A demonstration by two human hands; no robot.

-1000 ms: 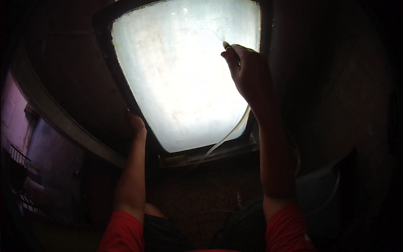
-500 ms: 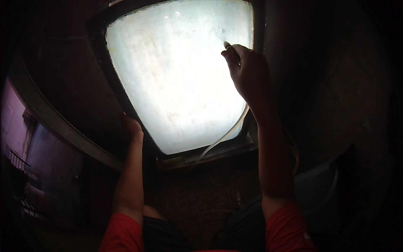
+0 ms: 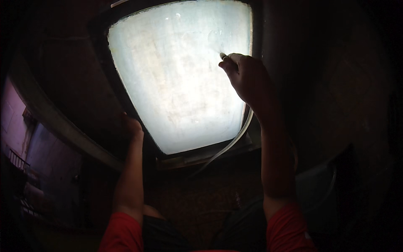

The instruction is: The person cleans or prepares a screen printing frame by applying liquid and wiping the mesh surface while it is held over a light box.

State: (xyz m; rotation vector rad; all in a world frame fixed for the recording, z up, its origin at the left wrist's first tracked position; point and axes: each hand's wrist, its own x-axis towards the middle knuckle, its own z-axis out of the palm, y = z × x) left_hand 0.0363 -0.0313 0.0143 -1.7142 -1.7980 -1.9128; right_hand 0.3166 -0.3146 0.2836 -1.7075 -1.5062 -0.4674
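The right hand (image 3: 247, 77) is closed around a hose nozzle (image 3: 223, 56) held against the frosted window pane (image 3: 180, 80); the left hand (image 3: 133, 127) grips the dark frame (image 3: 126, 105) at the pane's lower left edge.

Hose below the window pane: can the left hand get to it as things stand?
Probably yes. The left hand rests on the dark window frame at the pane's lower left, and the pale hose trails down from the right hand with nothing visible between them.

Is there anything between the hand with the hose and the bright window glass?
Nothing visible. The right hand holds the pale hose with its tip right at the frosted window pane. The left hand rests on the dark frame, off to the side.
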